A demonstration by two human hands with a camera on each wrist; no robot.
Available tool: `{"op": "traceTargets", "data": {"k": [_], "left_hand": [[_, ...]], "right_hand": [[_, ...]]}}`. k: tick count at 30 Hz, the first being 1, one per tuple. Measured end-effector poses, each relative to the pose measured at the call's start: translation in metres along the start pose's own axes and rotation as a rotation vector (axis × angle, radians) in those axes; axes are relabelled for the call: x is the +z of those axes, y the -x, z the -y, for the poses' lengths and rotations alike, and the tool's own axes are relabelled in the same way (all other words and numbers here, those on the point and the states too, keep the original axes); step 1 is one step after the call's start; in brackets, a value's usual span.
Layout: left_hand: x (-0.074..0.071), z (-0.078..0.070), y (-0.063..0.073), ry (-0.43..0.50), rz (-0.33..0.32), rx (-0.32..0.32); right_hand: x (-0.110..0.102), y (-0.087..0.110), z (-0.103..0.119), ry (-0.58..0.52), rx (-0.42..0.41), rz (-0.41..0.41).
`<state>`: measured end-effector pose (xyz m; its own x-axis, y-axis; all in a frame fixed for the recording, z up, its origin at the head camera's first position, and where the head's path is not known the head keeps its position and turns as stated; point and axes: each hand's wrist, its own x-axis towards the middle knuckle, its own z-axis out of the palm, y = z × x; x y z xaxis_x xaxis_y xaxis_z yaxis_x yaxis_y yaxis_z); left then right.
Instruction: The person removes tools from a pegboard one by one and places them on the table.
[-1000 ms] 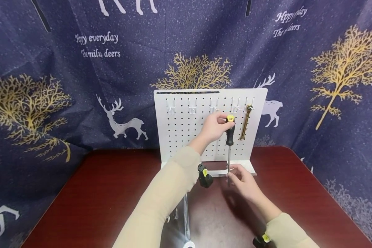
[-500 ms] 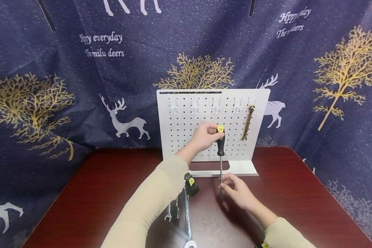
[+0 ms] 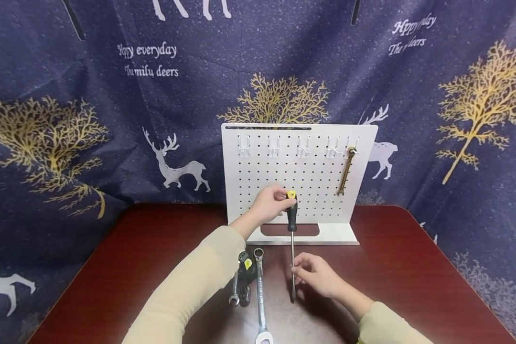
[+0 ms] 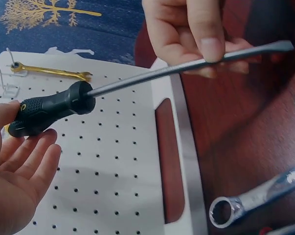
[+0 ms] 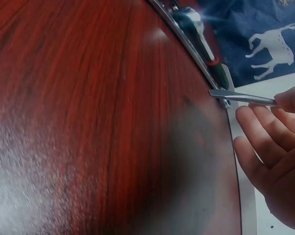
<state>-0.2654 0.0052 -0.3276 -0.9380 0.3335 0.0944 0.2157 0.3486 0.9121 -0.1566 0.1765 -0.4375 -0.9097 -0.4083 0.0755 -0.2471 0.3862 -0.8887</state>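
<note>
In the head view a white pegboard (image 3: 314, 175) stands right of centre, the left hand (image 3: 268, 204) pinching the handle (image 3: 292, 216) and the right hand (image 3: 317, 275) the shaft (image 3: 292, 246) of a screwdriver (image 3: 292, 226) at lower centre, a gold wrench (image 3: 347, 171) hanging centre-right.

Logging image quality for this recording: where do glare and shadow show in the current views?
Right wrist: pale glare on the table at lower left, a blurry dark patch right of center. Left wrist: shadow darkens the table at upper right, screwdriver fairly clear. Head: shadow below the right hand.
</note>
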Motion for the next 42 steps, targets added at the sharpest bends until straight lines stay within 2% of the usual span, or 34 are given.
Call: {"op": "traceTargets", "data": {"k": [14, 21, 29, 32, 36, 38, 42], "left_hand": [[-0.008, 0.037, 0.017, 0.052, -0.017, -0.101], [-0.004, 0.051, 0.027, 0.095, -0.027, -0.112], [0.003, 0.065, 0.033, 0.181, -0.022, -0.16], [0.006, 0.071, 0.035, 0.2, -0.013, -0.171], [0.011, 0.077, 0.039, 0.229, -0.007, -0.19], [0.012, 0.073, 0.044, 0.233, -0.007, -0.21], [0.018, 0.078, 0.047, 0.246, -0.012, -0.239]], "right_hand": [[0.016, 0.005, 0.003, -0.108, 0.008, 0.126], [0.021, 0.009, -0.001, -0.149, 0.029, 0.175], [0.023, 0.011, -0.007, -0.191, 0.05, 0.221], [0.017, 0.006, -0.007, -0.186, 0.073, 0.181], [0.006, -0.009, -0.004, -0.199, 0.123, 0.035], [0.001, -0.019, -0.002, -0.196, 0.125, -0.027], [-0.005, -0.037, 0.004, -0.203, 0.108, -0.068]]}}
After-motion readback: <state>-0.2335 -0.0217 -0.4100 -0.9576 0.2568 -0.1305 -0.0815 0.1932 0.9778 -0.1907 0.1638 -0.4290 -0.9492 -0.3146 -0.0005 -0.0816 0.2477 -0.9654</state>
